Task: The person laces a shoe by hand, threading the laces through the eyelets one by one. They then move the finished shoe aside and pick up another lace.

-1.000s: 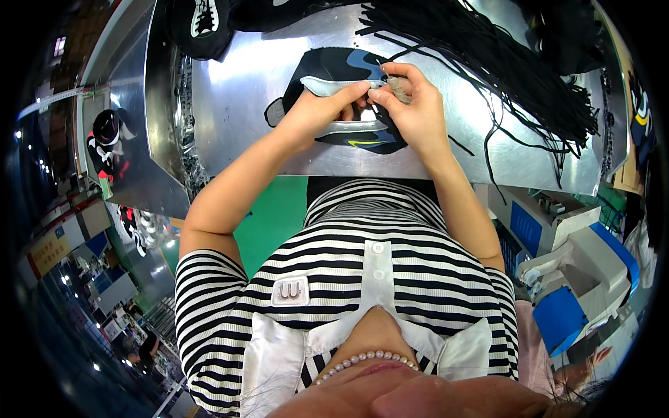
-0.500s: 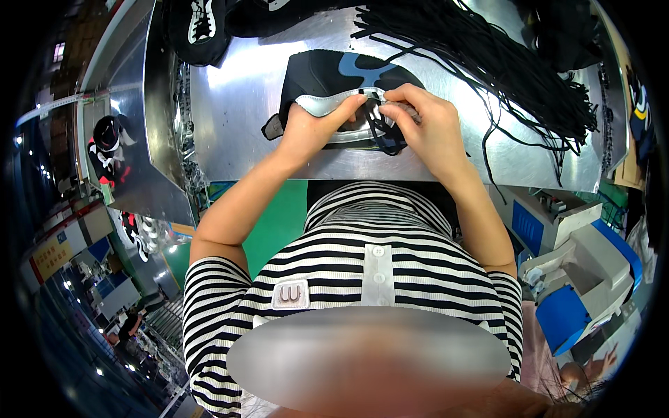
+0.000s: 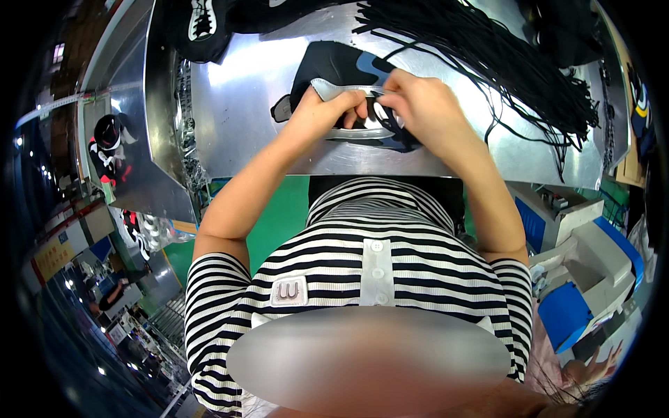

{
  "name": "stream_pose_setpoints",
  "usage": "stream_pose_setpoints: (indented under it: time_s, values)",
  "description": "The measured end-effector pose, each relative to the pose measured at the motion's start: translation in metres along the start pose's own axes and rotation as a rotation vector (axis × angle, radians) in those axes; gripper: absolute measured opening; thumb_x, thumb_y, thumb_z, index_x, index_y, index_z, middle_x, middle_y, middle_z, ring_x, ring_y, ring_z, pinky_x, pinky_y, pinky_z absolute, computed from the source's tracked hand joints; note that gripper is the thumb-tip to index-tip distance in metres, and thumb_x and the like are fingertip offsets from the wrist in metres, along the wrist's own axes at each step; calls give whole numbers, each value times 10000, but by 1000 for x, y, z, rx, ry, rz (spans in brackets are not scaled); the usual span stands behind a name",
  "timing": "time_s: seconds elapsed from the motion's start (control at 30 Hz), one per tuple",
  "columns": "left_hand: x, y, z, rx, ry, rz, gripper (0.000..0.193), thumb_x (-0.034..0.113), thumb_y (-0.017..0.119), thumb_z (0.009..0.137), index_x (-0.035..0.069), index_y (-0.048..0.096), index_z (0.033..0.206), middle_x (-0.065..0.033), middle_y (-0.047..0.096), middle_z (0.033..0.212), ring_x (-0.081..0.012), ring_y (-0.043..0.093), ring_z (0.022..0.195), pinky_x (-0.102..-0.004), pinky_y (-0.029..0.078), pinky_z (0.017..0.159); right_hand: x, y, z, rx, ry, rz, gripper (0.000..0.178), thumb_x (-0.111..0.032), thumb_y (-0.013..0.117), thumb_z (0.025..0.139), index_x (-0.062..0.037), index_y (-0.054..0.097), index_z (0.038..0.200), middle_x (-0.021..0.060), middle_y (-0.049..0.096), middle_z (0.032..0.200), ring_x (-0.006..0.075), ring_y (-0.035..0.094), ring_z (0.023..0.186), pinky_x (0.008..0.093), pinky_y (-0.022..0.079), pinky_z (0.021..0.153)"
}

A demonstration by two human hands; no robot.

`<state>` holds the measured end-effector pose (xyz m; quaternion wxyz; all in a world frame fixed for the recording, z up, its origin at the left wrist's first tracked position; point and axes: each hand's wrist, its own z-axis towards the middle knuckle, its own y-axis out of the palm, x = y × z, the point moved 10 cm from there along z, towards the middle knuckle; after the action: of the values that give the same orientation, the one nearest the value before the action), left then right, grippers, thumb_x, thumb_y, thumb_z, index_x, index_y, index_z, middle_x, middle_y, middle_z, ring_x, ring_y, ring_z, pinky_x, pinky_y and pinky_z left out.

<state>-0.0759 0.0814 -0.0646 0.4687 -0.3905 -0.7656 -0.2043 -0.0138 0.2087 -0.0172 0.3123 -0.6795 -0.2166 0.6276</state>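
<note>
A black shoe upper (image 3: 331,64) with a blue-grey panel and a silvery-white eyelet edge lies on the metal table in front of me. My left hand (image 3: 326,115) grips this upper by its edge, thumb on top and fingers curled inside the opening. At the other end of the eyelet row, thumb and fingertips of my right hand (image 3: 425,104) are pinched together on a black shoelace, its tip hidden by the fingers. Loops of the shoelace (image 3: 398,120) hang over the opening just below that pinch.
A thick bundle of black laces (image 3: 502,66) spreads across the right of the metal table (image 3: 244,132). Black shoes (image 3: 202,31) stand at the back left. Beyond the left edge sits another shoe (image 3: 106,136). A grey and blue machine (image 3: 585,272) is at the lower right.
The shoe upper has shifted slightly right and tilted. My right hand has turned and moved a little up, still pinching at the eyelet edge. My left hand has moved slightly right with the upper.
</note>
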Motion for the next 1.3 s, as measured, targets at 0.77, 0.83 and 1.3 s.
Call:
stream_pose_setpoints:
  time_s: [0.77, 0.83, 1.3]
  values:
    - [102, -79, -82, -249, 377, -1174, 149, 44, 695, 829, 3, 633, 958, -47, 523, 958, -155, 517, 839, -285, 449, 755, 54, 12, 13, 466, 311, 552, 225, -198, 510, 1013, -11, 489, 1137, 84, 669, 757, 191, 627, 530, 347, 504, 505]
    - [118, -114, -97, -84, 595, -1070, 134, -3, 680, 818, 36, 622, 932, -61, 534, 978, -187, 524, 868, -308, 449, 799, 49, 9, 12, 478, 306, 650, 211, -185, 511, 1014, -18, 497, 1142, 79, 671, 766, 166, 613, 537, 328, 503, 507]
    - [79, 5, -64, 445, 762, 1098, 192, 156, 839, 686, 125, 682, 791, 25, 651, 971, -207, 538, 933, -344, 373, 765, 1, 8, -31, 317, 32, 547, 169, -98, 632, 944, -31, 592, 1094, 118, 687, 836, 202, 652, 659, 297, 510, 618]
